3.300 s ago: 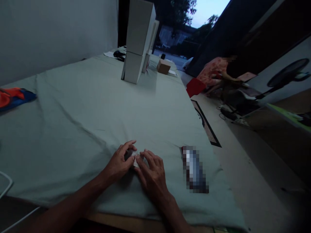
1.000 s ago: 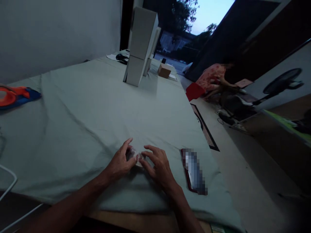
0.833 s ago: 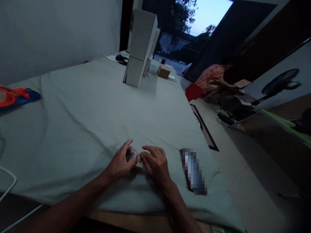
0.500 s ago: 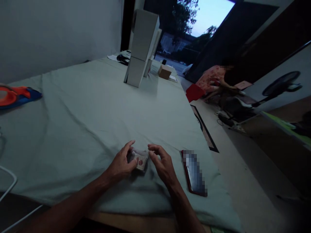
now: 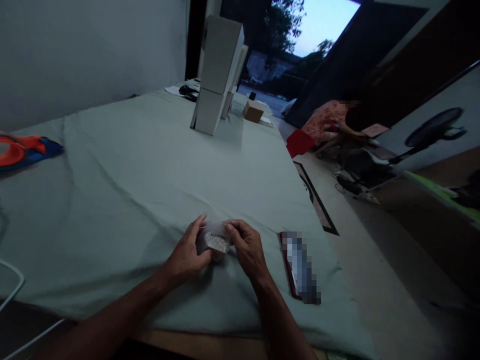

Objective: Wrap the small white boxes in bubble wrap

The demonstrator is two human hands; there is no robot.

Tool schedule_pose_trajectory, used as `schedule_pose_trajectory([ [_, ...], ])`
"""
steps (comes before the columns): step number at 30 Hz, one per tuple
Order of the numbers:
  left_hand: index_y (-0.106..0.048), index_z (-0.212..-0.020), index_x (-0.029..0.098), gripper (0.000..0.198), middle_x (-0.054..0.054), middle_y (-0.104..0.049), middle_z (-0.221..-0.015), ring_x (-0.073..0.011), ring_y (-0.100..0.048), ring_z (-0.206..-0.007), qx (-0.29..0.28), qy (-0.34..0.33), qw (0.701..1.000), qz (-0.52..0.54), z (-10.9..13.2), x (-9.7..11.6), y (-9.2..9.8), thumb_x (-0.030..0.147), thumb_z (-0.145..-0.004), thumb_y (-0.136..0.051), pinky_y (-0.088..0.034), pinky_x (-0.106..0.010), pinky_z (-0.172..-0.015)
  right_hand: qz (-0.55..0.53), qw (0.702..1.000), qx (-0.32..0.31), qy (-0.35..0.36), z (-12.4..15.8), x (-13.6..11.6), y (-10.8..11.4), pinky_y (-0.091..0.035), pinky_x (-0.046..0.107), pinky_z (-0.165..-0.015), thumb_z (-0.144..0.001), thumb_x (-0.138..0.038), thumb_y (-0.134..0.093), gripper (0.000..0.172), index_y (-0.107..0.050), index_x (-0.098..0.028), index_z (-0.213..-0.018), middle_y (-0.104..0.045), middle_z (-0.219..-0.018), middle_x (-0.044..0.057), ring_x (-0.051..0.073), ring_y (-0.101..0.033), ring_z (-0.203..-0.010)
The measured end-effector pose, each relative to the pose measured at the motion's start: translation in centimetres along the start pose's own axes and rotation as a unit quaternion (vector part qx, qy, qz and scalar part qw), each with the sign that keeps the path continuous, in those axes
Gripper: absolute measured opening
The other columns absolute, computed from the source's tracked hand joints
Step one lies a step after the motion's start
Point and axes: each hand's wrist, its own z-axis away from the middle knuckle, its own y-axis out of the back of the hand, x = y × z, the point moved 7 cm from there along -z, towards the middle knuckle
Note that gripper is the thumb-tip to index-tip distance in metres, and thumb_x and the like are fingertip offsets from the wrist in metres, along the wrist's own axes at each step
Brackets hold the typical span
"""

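A small boxy packet [image 5: 217, 243] with a pale, speckled face is held just above the cloth-covered table, low in the middle of the view. Translucent wrapping [image 5: 215, 228] stands up from its far side. The fingers and thumb of my left hand [image 5: 189, 252] close around the packet's left side. At the upper right, my right hand [image 5: 247, 245] pinches the edge of the wrapping between thumb and fingers. Its remaining fingers are curled and partly hidden. To the right of that hand lies a phone [image 5: 300, 267] in a dark red case.
Tall white boxes [image 5: 215, 65] and a small brown carton [image 5: 253, 111] stand farther back on the green cloth [image 5: 142, 160]. An orange and blue item [image 5: 28, 150] lies at left. Beyond the table's right edge are a seated person [image 5: 330, 120] and a fan [image 5: 435, 130].
My right hand has moved left and closed on the wrapping. The packet has turned, so its face with reddish round marks gives way to a pale speckled one.
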Motion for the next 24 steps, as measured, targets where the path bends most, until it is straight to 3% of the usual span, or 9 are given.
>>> schedule_pose_trajectory([
  [7, -0.022, -0.147, 0.014, 0.085, -0.018, -0.042, -0.144, -0.0305, -0.039, -0.134, -0.018, 0.003, 0.998, 0.062, 0.2, -0.2, 0.1, 0.022, -0.071, -0.059, -0.027, -0.05, -0.114, -0.049, 0.997, 0.047, -0.021, -1.9, -0.2, 1.4, -0.04, 0.022, -0.048, -0.08, -0.044, -0.063, 0.026, -0.062, -0.018, -0.072, -0.053, -0.062, -0.003, 0.01, -0.044, -0.051],
  [12, -0.04, -0.133, 0.016, 0.064, -0.015, -0.048, -0.137, -0.0293, -0.043, -0.13, -0.019, -0.026, 0.994, 0.101, 0.0, 0.0, 0.4, 0.024, -0.072, -0.059, -0.032, -0.045, -0.11, -0.065, 0.996, 0.064, -0.014, -3.8, 0.4, 1.9, -0.039, 0.022, -0.042, -0.077, -0.049, -0.064, 0.032, -0.061, -0.017, -0.073, -0.054, -0.063, -0.003, 0.009, -0.044, -0.047],
  [17, -0.053, -0.114, 0.019, 0.042, -0.009, -0.058, -0.114, -0.0237, -0.056, -0.103, -0.031, 0.008, 0.994, 0.106, -0.4, -0.7, 0.3, 0.027, -0.074, -0.059, -0.045, -0.038, -0.092, -0.071, 0.994, 0.078, -0.012, -4.5, 1.3, 2.4, -0.044, 0.024, -0.048, -0.079, -0.05, -0.062, 0.033, -0.064, -0.017, -0.082, -0.056, -0.068, -0.002, 0.01, -0.05, -0.052],
  [21, -0.058, -0.113, 0.018, 0.042, -0.007, -0.06, -0.108, -0.0218, -0.056, -0.094, -0.046, 0.038, 0.991, 0.118, -0.5, -0.8, 0.1, 0.028, -0.072, -0.059, -0.048, -0.034, -0.082, 0.028, 0.987, 0.16, 0.021, -2.8, 0.8, 4.1, -0.049, 0.029, -0.064, -0.082, -0.044, -0.059, 0.031, -0.064, -0.018, -0.098, -0.064, -0.086, 0.003, 0.016, -0.058, -0.073],
  [24, -0.057, -0.119, 0.017, 0.047, -0.008, -0.062, -0.107, -0.0233, -0.057, -0.097, -0.046, 0.062, 0.985, 0.151, -0.5, -0.6, 0.1, 0.031, -0.073, -0.059, -0.048, -0.035, -0.082, 0.105, 0.986, 0.122, 0.044, -1.3, -0.1, 3.4, -0.049, 0.031, -0.069, -0.083, -0.041, -0.059, 0.025, -0.064, -0.018, -0.091, -0.065, -0.085, 0.004, 0.018, -0.06, -0.077],
])
